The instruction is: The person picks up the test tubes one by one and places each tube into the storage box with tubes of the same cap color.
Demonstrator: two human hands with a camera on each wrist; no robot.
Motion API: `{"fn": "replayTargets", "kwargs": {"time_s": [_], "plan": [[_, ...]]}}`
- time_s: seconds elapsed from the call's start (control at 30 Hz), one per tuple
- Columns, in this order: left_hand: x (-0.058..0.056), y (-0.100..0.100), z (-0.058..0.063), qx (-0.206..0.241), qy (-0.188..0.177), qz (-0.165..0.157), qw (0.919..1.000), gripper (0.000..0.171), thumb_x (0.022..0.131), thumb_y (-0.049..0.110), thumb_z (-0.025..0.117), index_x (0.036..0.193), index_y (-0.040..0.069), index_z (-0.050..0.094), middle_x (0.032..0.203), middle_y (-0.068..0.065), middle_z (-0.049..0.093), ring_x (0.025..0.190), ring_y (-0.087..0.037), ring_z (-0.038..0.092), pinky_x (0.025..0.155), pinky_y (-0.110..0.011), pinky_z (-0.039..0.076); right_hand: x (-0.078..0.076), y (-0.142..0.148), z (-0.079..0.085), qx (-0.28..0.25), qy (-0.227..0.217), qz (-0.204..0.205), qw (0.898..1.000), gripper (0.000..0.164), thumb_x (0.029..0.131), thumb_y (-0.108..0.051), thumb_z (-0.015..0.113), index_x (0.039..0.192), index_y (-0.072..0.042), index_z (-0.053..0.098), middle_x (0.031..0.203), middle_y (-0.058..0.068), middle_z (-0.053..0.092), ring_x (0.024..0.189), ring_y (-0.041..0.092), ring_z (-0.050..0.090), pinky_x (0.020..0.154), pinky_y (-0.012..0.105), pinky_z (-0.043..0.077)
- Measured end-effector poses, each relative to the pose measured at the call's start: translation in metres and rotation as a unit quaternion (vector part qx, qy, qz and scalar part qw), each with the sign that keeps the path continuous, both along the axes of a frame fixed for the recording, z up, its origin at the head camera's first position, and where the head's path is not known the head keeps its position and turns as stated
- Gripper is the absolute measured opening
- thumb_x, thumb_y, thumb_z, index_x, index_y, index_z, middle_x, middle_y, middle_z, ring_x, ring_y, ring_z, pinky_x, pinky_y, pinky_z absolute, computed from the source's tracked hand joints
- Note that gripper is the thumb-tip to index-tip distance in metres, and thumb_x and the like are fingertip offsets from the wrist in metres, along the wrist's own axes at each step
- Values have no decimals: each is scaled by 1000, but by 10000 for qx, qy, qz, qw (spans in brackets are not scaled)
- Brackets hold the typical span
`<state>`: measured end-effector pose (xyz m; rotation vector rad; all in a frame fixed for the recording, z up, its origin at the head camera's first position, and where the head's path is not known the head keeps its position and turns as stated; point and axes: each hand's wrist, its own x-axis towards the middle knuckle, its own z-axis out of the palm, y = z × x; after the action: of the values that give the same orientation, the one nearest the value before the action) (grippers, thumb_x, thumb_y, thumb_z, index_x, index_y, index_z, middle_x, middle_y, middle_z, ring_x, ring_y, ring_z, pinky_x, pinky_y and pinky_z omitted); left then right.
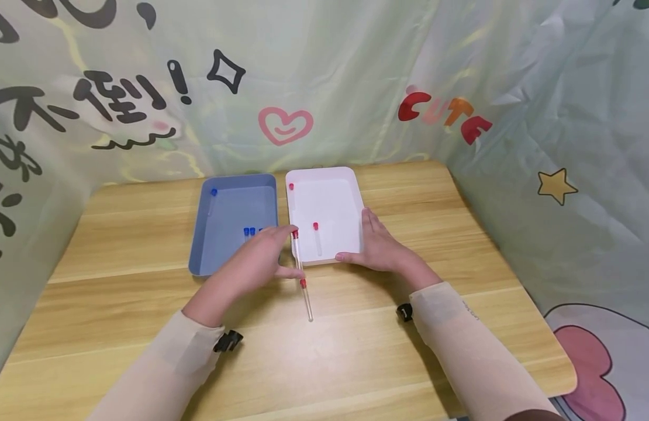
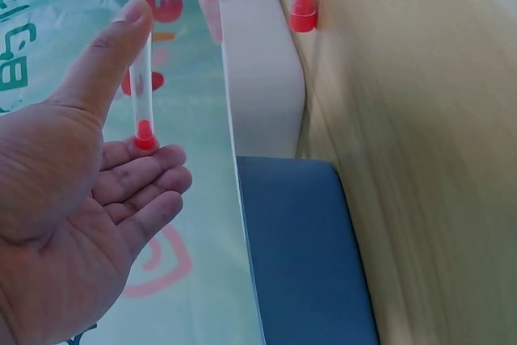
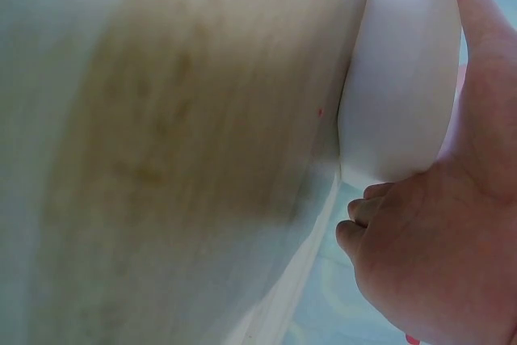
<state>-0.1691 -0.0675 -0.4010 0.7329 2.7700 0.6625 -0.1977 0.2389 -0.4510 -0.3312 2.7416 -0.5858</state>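
Observation:
My left hand (image 1: 258, 254) pinches a clear test tube with a red cap (image 2: 143, 90) between thumb and fingertips, over the gap between the two trays. The tube's cap end is at the fingertips and its other end at the thumb. Just in front, another red-capped test tube (image 1: 306, 301) lies on the table. My right hand (image 1: 379, 245) grips the near right corner of the white tray (image 1: 337, 181), with its thumb at the front wall and its fingers along the right side. Inside that tray lie two red-capped tubes, one near the middle (image 1: 317, 237) and one at the far left corner (image 1: 291, 187).
A blue-grey tray (image 1: 235, 182) stands left of the white one. It holds several blue-capped tubes (image 1: 249, 232), partly hidden by my left hand, and one at its far left (image 1: 213, 193). A printed curtain (image 1: 351, 88) hangs behind the wooden table (image 1: 324, 374).

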Motion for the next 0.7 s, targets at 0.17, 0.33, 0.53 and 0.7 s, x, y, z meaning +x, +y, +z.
{"fn": "replayTargets", "kwargs": {"time_s": [0.17,0.33,0.53,0.7], "plan": [[-6,7,2,-8,90,-36,10000,104,82,52,93,162,3,47,161,-20,58,153,-43,52,127,-58,45,0,-1,0,11,-4,-23,10000,143,91,-77,71,169,8,-14,181,27,-13,172,41,-6,140,57,10],[-13,14,3,-15,118,-18,9999,101,82,52,93,159,3,50,158,-18,61,149,-40,56,124,-55,49,1,-1,2,-37,-48,-33,10000,143,91,-77,71,169,7,-14,181,27,-13,172,42,-7,140,58,10],[-24,21,1,-59,155,-47,9999,98,83,51,94,157,2,52,153,-20,64,140,-38,62,119,-51,54,1,-2,3,-35,-96,-57,9999,143,91,-77,71,169,7,-14,181,26,-14,172,41,-7,140,58,10],[-32,25,-1,-166,109,-49,9998,99,84,53,92,159,3,50,153,-19,64,141,-38,62,119,-52,54,1,-1,2,-49,-91,-85,9999,143,90,-76,72,169,8,-13,181,26,-13,172,41,-6,140,59,11]]}}
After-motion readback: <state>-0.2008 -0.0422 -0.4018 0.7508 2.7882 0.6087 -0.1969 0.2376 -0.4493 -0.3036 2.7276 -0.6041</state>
